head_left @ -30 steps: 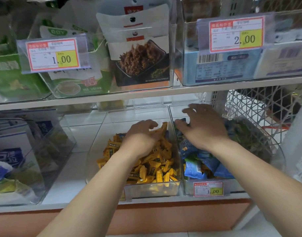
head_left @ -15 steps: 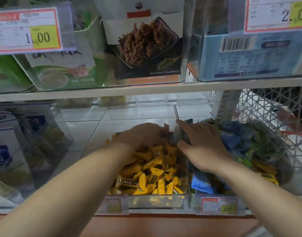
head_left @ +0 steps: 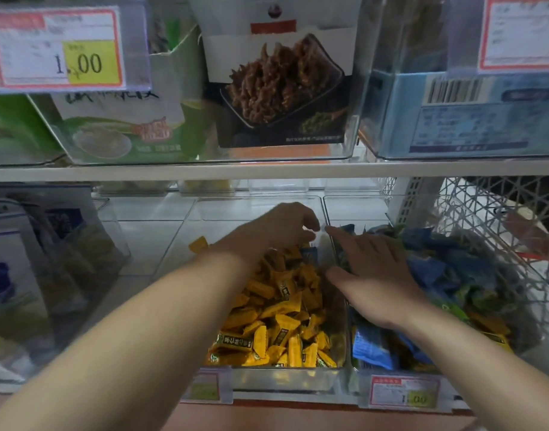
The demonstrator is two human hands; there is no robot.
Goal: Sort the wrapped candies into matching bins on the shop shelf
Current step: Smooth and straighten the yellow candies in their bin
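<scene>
Reaches both arms into the lower shelf. Holds the left hand [head_left: 282,231] over the rear of the yellow candies [head_left: 279,321] in the middle bin [head_left: 282,379], fingers curled down, tips close by the wall shared with the right bin [head_left: 358,379]; cannot tell whether anything is pinched in them. Sees one blue candy [head_left: 309,254] lying among the yellow just beneath those fingertips. Lays the right hand [head_left: 372,275] flat on the blue candies [head_left: 372,346] in the right bin, fingers straight and spread, gripping nothing, index tip at the shared wall and nearly meeting the left fingertips, thumb across the top of that wall. Sees a mixed heap [head_left: 472,293] of blue, green and yellow wrappers further right, beside a white basket [head_left: 491,209]. Sees a price tag [head_left: 403,394] on the right bin's front, and a larger tag [head_left: 56,48] on a bin of the shelf above. Against half a second ago: has raised and curled the left fingers, then lying lower on the yellow pile; has kept the right hand flat on the blue, much as before; has moved in closer to the shelf, with the upper packets now larger in view. Against a full second ago: has brought the right hand down from the bin's rear onto the pile.
</scene>
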